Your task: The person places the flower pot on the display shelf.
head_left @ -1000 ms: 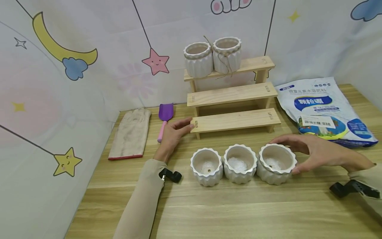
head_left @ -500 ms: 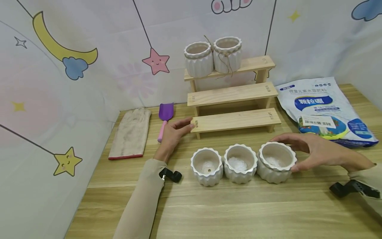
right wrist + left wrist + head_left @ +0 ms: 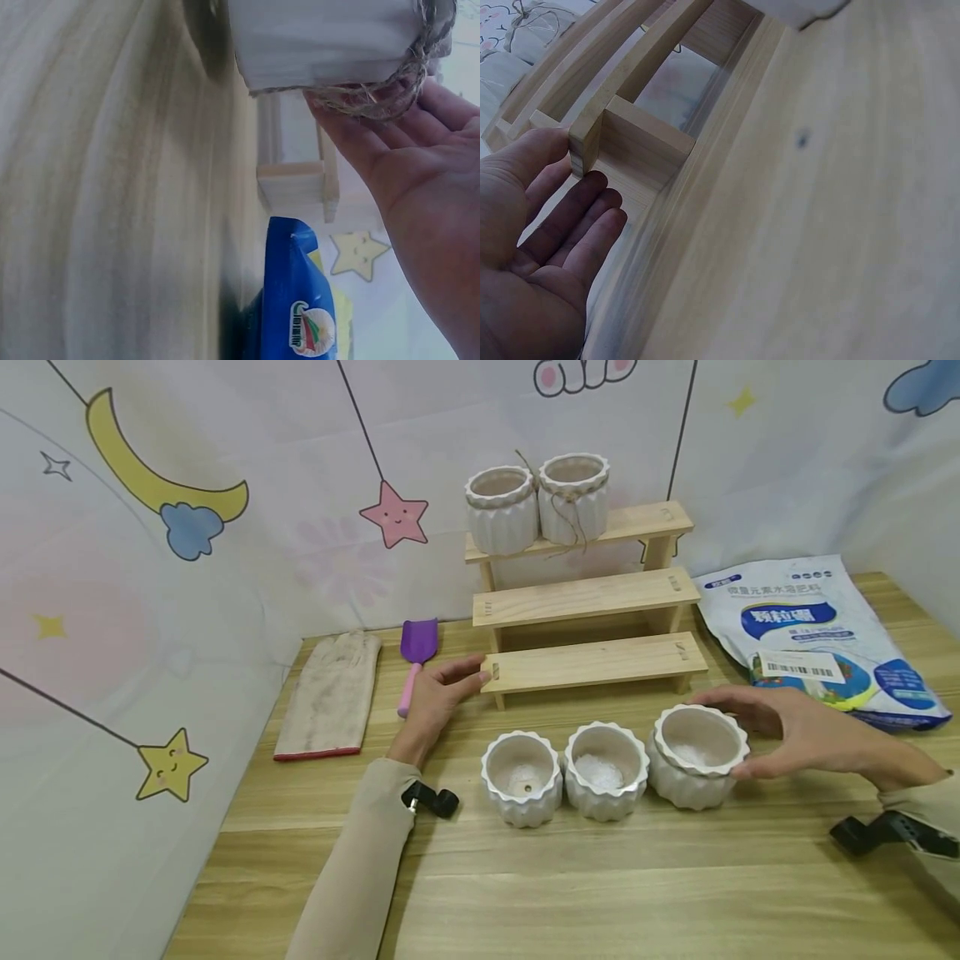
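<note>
In the head view, the right hand (image 3: pixel 813 735) grips a white scalloped ceramic pot (image 3: pixel 686 787), with two matching pots (image 3: pixel 607 806) to that hand's left. In the left wrist view, the left hand (image 3: pixel 544 247) pinches the end of a pale three-tiered wooden stand (image 3: pixel 630 75) before it. In the right wrist view, brown twine (image 3: pixel 367 106) rings the pot against the right hand's fingers (image 3: pixel 352 142), a blue bag (image 3: pixel 281 270) near that hand.

Bag (image 3: pixel 798 610) R of stand (image 3: pixel 592 664), 3 pots (image 3: pixel 606 802) in frt.
</note>
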`<control>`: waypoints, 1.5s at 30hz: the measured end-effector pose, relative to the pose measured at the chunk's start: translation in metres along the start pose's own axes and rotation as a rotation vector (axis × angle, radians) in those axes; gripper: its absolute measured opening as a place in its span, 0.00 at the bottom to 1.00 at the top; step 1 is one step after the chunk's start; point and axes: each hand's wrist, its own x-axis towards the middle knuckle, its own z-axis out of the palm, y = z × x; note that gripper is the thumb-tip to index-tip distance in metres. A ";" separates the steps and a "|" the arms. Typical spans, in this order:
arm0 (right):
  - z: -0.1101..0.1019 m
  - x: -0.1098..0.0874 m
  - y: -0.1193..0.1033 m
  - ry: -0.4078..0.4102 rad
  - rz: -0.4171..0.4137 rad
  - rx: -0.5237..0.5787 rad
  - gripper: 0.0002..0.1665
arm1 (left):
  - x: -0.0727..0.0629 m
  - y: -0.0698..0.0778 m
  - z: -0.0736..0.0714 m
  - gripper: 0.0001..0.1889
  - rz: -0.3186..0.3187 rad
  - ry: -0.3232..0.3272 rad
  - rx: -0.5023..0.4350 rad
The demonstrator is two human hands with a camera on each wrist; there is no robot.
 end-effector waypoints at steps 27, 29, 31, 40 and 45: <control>-0.020 0.019 -0.021 0.167 0.032 -0.076 0.45 | 0.000 -0.002 0.000 0.19 0.014 0.000 -0.003; -0.022 0.022 -0.023 0.190 0.060 -0.077 0.45 | 0.000 -0.002 0.000 0.19 0.012 -0.001 -0.004; -0.024 0.025 -0.025 0.212 0.094 -0.083 0.44 | 0.000 -0.001 0.000 0.19 0.012 -0.001 -0.005; -0.043 0.043 -0.039 0.260 0.096 -0.097 0.43 | 0.000 0.000 -0.002 0.19 0.015 -0.011 0.006; -0.055 0.054 -0.046 0.267 0.117 -0.086 0.41 | -0.001 0.000 -0.001 0.19 0.018 -0.009 0.008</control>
